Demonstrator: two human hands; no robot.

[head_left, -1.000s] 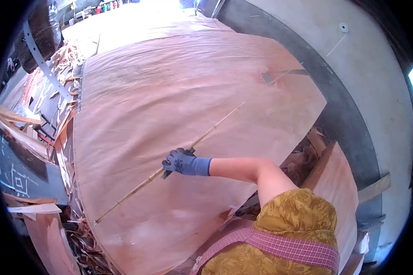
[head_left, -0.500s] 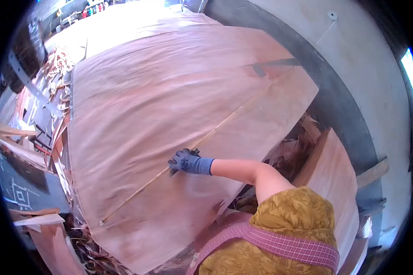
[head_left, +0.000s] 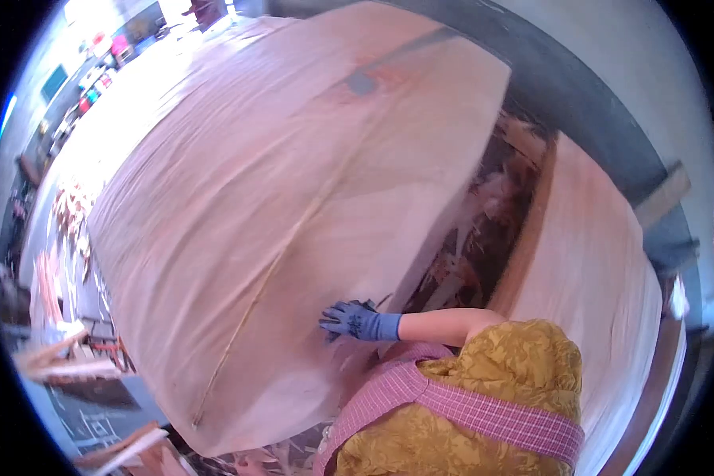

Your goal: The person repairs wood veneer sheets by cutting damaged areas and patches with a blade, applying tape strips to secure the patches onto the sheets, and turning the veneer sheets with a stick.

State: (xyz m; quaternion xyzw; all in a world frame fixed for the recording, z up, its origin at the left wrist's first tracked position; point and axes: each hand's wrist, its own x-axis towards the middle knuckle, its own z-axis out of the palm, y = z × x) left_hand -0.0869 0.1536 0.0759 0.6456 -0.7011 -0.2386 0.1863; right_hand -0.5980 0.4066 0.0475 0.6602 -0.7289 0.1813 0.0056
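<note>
My right hand [head_left: 357,320], in a blue glove with dark fingers, rests on or just over a large, thin, pinkish wood veneer sheet [head_left: 174,214] near its lower right edge. Its fingers are apart, and nothing shows in them. A long thin bamboo-like stick [head_left: 266,282] lies diagonally across the veneer, to the left of the hand and apart from it. The sheet is gently rippled and has a dark knot-like patch [head_left: 362,82] towards its upper end. My left hand is out of view.
To the right, past a gap with torn veneer scraps [head_left: 452,270], stands another stack of veneer [head_left: 583,262]. Wood pieces and a dark board with white marks [head_left: 95,416] are at lower left. A grey and white wall [head_left: 611,119] curves along the upper right.
My right hand has let go of the stick and moved away from it, nearer my body. The stick stays on the veneer. The view has turned, so the sheet appears rotated.
</note>
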